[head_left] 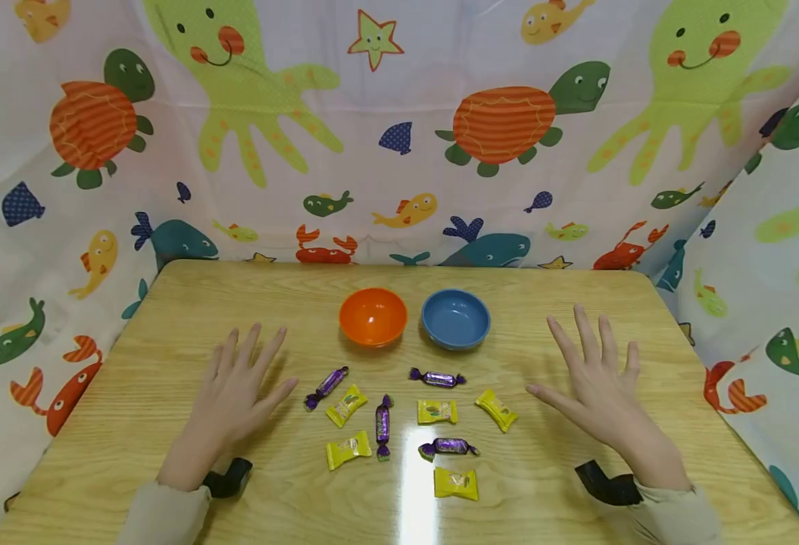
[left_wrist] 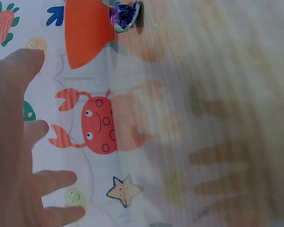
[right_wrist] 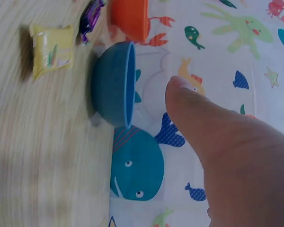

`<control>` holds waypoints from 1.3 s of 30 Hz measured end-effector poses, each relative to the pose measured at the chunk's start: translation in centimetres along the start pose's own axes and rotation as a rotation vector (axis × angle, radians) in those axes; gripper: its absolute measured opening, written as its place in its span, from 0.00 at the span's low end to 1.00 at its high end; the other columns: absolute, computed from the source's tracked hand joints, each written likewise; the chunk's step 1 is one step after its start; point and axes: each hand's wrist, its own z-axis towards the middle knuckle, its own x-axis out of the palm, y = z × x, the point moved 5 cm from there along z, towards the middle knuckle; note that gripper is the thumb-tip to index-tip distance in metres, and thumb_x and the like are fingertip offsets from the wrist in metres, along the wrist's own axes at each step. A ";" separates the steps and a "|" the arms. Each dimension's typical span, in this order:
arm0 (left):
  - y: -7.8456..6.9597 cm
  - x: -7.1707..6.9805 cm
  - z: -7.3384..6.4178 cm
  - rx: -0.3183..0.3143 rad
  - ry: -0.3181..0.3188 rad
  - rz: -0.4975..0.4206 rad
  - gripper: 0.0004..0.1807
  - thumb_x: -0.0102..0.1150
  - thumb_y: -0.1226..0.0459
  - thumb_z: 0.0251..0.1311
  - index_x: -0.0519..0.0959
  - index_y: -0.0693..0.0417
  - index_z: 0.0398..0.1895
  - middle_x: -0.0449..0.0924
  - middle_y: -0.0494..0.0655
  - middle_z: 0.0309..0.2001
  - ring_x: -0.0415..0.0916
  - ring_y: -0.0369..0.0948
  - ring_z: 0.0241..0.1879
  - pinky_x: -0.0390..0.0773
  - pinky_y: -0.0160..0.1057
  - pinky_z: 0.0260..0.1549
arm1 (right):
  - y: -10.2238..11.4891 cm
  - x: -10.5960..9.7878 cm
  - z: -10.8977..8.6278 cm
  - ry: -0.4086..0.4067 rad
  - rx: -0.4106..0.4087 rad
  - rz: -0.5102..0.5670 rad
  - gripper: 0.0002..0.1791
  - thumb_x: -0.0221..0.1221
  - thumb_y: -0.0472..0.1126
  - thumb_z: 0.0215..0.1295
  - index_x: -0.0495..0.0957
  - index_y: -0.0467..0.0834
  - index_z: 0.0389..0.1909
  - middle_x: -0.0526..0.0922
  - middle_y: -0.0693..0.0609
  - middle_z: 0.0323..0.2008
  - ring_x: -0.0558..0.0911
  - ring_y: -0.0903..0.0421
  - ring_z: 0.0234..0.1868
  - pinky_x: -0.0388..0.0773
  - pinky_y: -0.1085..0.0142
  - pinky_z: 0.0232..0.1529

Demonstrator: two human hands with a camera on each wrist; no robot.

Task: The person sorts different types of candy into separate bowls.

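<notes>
My left hand (head_left: 238, 397) hovers over the left of the table with fingers spread, holding nothing; a purple-wrapped candy (head_left: 326, 388) is nearest to it. On the other side my right hand (head_left: 600, 390) is likewise spread and bare, nearest to a yellow-wrapped candy (head_left: 497, 410). Between the hands lie several purple twist-wrapped candies (head_left: 382, 428) and several yellow packets of candy (head_left: 348, 450), loosely scattered. Behind them stand an orange bowl (head_left: 372, 318) and, to its right, a blue bowl (head_left: 456, 319). The right wrist view shows the blue bowl (right_wrist: 114, 85) beyond the thumb.
The wooden table (head_left: 508, 499) carries a bright glare strip at its front middle. A curtain (head_left: 413, 76) printed with sea animals hangs along the back and both sides. Black straps (head_left: 610, 484) sit at the wrists.
</notes>
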 end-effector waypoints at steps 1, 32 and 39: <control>0.0 0.0 0.2 0.008 0.001 -0.004 0.44 0.50 0.37 0.66 0.48 0.37 0.80 0.50 0.64 0.76 0.44 0.69 0.72 0.50 0.71 0.65 | 0.3 -0.1 0.2 -0.005 -0.009 0.005 0.57 0.62 0.66 0.60 0.39 0.56 0.81 0.25 0.48 0.79 0.27 0.37 0.76 0.22 0.26 0.61; -2.5 2.3 8.4 0.067 0.190 -0.614 0.59 0.69 0.41 0.54 0.45 0.51 0.80 0.47 0.53 0.78 0.47 0.55 0.75 0.51 0.61 0.70 | 8.7 -0.7 4.9 -0.020 -0.261 0.303 0.56 0.71 0.53 0.58 0.46 0.51 0.79 0.45 0.44 0.78 0.49 0.39 0.74 0.36 0.32 0.65; -2.5 3.4 10.0 0.055 0.241 -0.721 0.61 0.73 0.45 0.51 0.45 0.50 0.80 0.45 0.51 0.79 0.55 0.57 0.73 0.55 0.64 0.67 | 11.1 0.8 5.9 -0.026 -0.322 0.424 0.49 0.70 0.50 0.60 0.54 0.47 0.77 0.54 0.48 0.76 0.56 0.43 0.73 0.46 0.38 0.64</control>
